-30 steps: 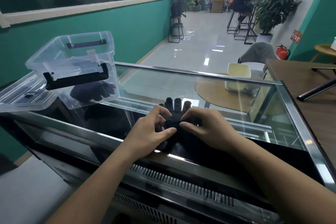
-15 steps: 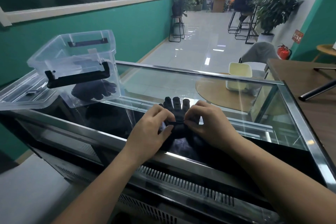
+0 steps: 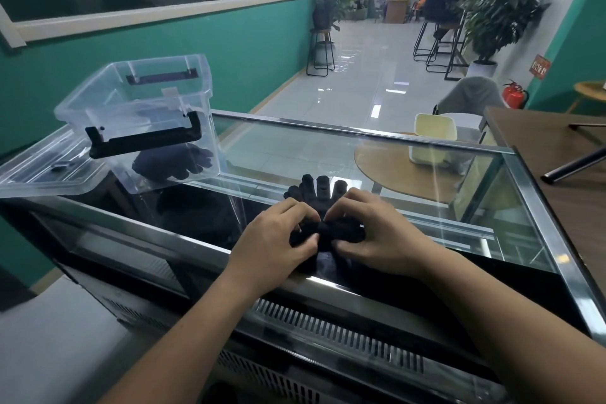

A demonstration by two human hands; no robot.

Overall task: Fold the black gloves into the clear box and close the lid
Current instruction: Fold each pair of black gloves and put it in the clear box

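Note:
A black glove (image 3: 319,192) lies on the glass counter top (image 3: 426,207), its fingertips pointing away from me. My left hand (image 3: 278,236) and my right hand (image 3: 370,233) both pinch its rolled-up cuff end from either side. The clear box (image 3: 141,115) stands open at the counter's left end, with black handles on its sides. Another black glove (image 3: 173,162) lies inside it. The clear lid (image 3: 42,170) lies flat to the left of the box.
The counter is a glass display case with metal edges (image 3: 541,216) and a vent grille along my side. A brown table (image 3: 564,167) stands to the right. Beyond the glass are a round table with a cream bin (image 3: 433,141), stools, plants and seated people.
Both hands have rolled the glove's cuff end further towards its fingers and now press down on the fold. The box and lid have not moved.

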